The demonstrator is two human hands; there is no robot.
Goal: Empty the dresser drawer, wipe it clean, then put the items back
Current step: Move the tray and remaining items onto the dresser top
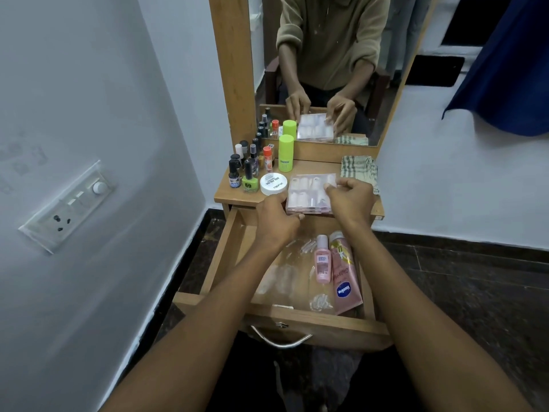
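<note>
The wooden dresser drawer [297, 324] is pulled open below the dresser top [225, 195]. A clear plastic box of false nails [307, 191] sits on the dresser top's front edge. My left hand [277, 218] grips its near left corner and my right hand [350, 197] pinches its right side. Inside the drawer lie a small pink bottle [323, 260], a pink Vaseline tube [344, 275] and clear plastic packets of false nails [282, 278]. A checked cloth [358, 168] lies at the back right of the dresser top.
Several nail polish bottles [246, 171], a white round jar [273, 183], a green bottle [286, 153] and an orange-capped tube [268, 158] crowd the dresser top's left half. A mirror [329, 69] rises behind. A wall with a switch panel [68, 206] stands left; a blue curtain [505, 69] hangs right.
</note>
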